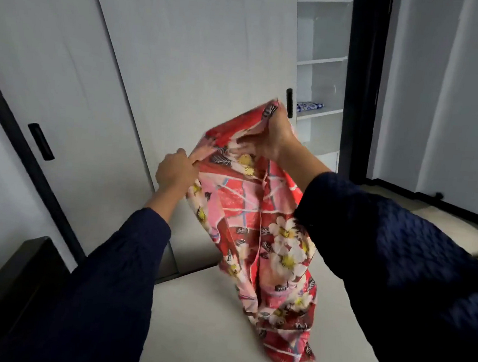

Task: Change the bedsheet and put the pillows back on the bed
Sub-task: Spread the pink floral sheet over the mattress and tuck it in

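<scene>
Red printed fabric with white and yellow flowers, that's the bedsheet (261, 212), bunched up and hanging in soft vertical folds. Both hands are clamped on its top edge. The left hand (176, 172) has its fingers curled round a pinched bit of it. The right hand (271, 138), higher and a bit further out, grips another bunch of the same edge, with some fingers spread against the cloth.

The sheet runs short and slack between the two hands, then drops below them until its crumpled bottom end touches the mattress (202, 337). The mattress is bare, off-white, smooth and flat. It spreads under both hands, with open surface below the left hand and nearer the camera.

Past the left hand are pale grey sliding wardrobe doors (156, 56), flat with slim black handles. Just beyond the right hand the wardrobe stands open, with white shelves (322, 63) and a folded blue-and-white cloth (309, 106) on one. Down and left of the left hand is a dark, straight-edged bed frame end (18, 276). The sleeves (400, 254) are dark navy with a bumpy weave.
</scene>
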